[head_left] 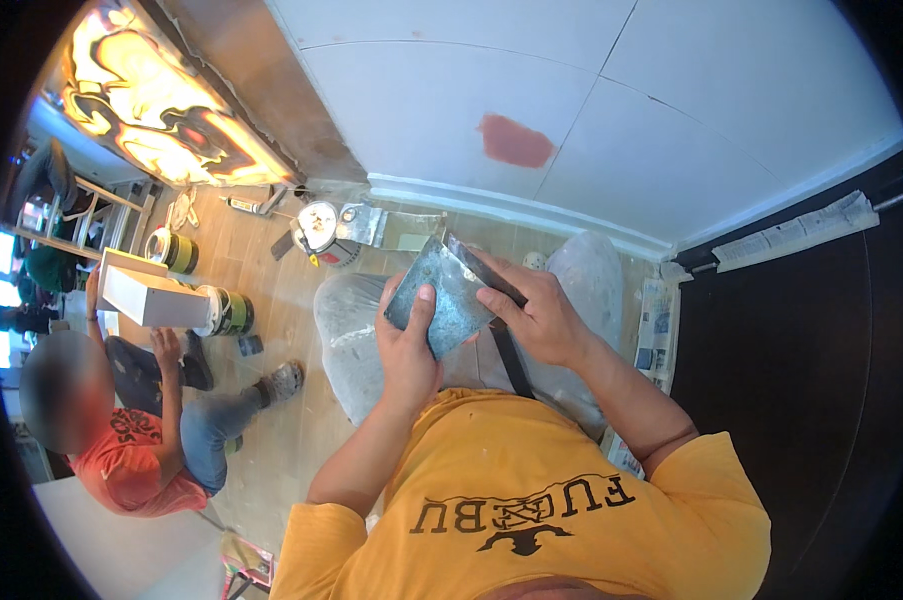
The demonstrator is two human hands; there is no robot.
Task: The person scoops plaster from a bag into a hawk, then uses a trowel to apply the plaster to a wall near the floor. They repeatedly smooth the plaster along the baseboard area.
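Observation:
My left hand (408, 345) is closed on a flat, squarish metal spreader blade (443, 305) with a worn, blue-grey mottled face, its thumb pressed on the plate. In my right hand (539, 308) is a second, darker blade (491, 272), gripped along its side between thumb and fingers. The two blades meet at the upper edge of the first, where a small pale smear shows. Both are held above my lap, between my dusty grey trouser legs (356, 320). My right fingers partly hide the darker blade.
Ahead stands a pale panelled wall (441, 110) with a reddish patch (516, 140). An open can of white paste (318, 228) and another metal spreader (363, 224) are ahead-left. A person in a red shirt (136, 465) sits at left, hands on a white box (151, 290). A dark panel (791, 350) lies right.

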